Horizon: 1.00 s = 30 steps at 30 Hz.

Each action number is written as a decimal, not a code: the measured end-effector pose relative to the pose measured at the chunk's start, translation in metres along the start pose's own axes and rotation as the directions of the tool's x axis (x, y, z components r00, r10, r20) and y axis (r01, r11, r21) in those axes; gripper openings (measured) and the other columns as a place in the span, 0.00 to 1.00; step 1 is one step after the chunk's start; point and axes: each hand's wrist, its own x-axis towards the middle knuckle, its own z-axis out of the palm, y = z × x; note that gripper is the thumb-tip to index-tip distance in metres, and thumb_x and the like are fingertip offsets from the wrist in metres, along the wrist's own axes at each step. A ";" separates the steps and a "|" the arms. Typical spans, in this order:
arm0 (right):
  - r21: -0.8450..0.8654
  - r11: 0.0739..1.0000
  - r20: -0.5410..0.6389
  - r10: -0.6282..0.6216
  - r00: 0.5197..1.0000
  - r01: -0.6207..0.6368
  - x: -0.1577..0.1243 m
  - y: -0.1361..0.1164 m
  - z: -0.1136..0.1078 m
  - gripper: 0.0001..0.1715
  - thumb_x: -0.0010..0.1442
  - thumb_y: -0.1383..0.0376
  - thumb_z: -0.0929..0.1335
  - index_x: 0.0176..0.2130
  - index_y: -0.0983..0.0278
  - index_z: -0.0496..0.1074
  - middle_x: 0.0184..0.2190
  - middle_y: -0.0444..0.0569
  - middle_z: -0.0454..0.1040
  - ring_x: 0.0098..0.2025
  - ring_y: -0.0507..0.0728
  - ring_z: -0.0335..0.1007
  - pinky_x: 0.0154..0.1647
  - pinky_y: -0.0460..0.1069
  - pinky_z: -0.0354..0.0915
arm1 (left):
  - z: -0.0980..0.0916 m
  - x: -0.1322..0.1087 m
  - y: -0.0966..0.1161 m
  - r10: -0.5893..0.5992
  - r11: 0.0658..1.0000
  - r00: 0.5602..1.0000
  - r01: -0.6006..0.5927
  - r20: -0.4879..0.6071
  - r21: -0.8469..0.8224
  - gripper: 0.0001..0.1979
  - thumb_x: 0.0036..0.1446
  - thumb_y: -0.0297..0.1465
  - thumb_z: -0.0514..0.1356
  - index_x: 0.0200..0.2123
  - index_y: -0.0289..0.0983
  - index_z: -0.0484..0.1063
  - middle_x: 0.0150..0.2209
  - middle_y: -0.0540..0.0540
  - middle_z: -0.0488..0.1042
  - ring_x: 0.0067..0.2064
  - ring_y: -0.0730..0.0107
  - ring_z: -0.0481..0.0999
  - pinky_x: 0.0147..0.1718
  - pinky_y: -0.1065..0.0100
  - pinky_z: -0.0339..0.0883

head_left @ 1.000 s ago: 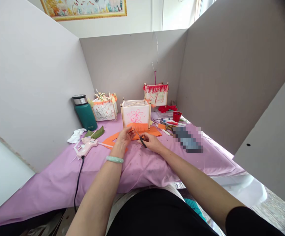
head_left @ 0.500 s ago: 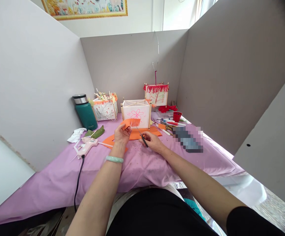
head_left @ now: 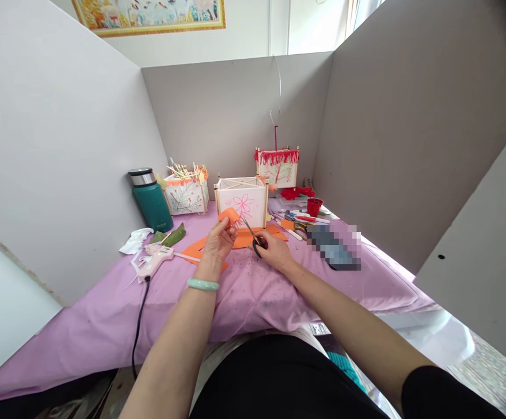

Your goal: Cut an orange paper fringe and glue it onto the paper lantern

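My left hand (head_left: 218, 241) pinches a small strip of orange paper (head_left: 229, 216) and holds it up in front of the white box lantern with a pink flower (head_left: 241, 202). My right hand (head_left: 274, 251) grips black scissors (head_left: 253, 235), their blades pointing up toward the strip. Both hands hover over larger orange paper sheets (head_left: 246, 237) lying on the purple cloth (head_left: 104, 326).
A pink glue gun (head_left: 152, 260) with a black cord lies left of my hands. A green thermos (head_left: 150, 199), a lantern box full of sticks (head_left: 186, 192), a red-fringed lantern (head_left: 278, 166), a red cup (head_left: 314, 206), pens and a blurred dark object (head_left: 333, 247) stand around. Grey partitions enclose the desk.
The orange strip has been lifted off the sheets and folded smaller in my left hand. My right hand has tilted the scissors up toward it.
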 end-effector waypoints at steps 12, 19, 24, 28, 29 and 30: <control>0.165 0.981 0.107 -0.125 0.986 0.106 -0.004 -0.006 -0.002 0.23 0.50 0.51 0.68 0.43 0.61 0.70 0.26 0.43 0.72 0.27 0.51 0.66 0.29 0.45 0.59 | -0.005 0.010 -0.009 -0.153 0.980 0.935 0.185 -0.320 0.071 0.04 0.53 0.21 0.59 0.27 0.33 0.68 0.20 0.51 0.69 0.18 0.81 0.67 0.19 0.77 0.63; 0.078 0.996 0.129 -0.050 0.990 0.040 -0.005 -0.007 -0.003 0.22 0.49 0.50 0.70 0.40 0.61 0.72 0.27 0.44 0.74 0.29 0.52 0.67 0.28 0.45 0.57 | -0.002 0.006 -0.006 -0.127 0.989 0.958 0.142 -0.259 0.042 0.05 0.52 0.20 0.58 0.27 0.33 0.67 0.20 0.51 0.69 0.19 0.81 0.67 0.21 0.77 0.65; 0.056 0.998 0.123 -0.022 0.992 0.015 -0.004 -0.006 -0.002 0.21 0.49 0.51 0.70 0.40 0.60 0.72 0.28 0.45 0.75 0.30 0.53 0.69 0.29 0.45 0.58 | -0.001 0.004 -0.005 -0.149 0.986 0.975 0.160 -0.166 0.055 0.04 0.50 0.19 0.59 0.27 0.32 0.68 0.22 0.50 0.71 0.20 0.80 0.69 0.22 0.76 0.66; 0.057 0.998 0.128 -0.030 0.991 0.023 -0.004 -0.005 -0.002 0.21 0.50 0.51 0.69 0.40 0.60 0.71 0.28 0.45 0.75 0.30 0.53 0.69 0.29 0.46 0.58 | -0.003 0.005 -0.006 -0.158 0.985 0.978 0.166 -0.135 0.051 0.04 0.50 0.19 0.58 0.27 0.32 0.68 0.22 0.51 0.71 0.20 0.80 0.69 0.23 0.76 0.67; 0.059 0.998 0.128 -0.032 0.991 0.025 -0.004 -0.005 -0.002 0.22 0.50 0.50 0.69 0.40 0.60 0.71 0.28 0.45 0.75 0.30 0.53 0.69 0.29 0.45 0.58 | -0.004 0.006 -0.006 -0.160 0.985 0.978 0.168 -0.136 0.050 0.04 0.50 0.19 0.59 0.27 0.32 0.68 0.21 0.51 0.71 0.20 0.80 0.69 0.23 0.76 0.67; 0.064 0.998 0.129 -0.035 0.991 0.027 -0.004 -0.005 -0.002 0.22 0.50 0.50 0.69 0.41 0.60 0.71 0.28 0.44 0.74 0.30 0.53 0.68 0.29 0.45 0.58 | -0.004 0.006 -0.007 -0.158 0.985 0.977 0.167 -0.142 0.049 0.04 0.50 0.19 0.59 0.27 0.32 0.68 0.21 0.51 0.70 0.20 0.80 0.68 0.23 0.76 0.67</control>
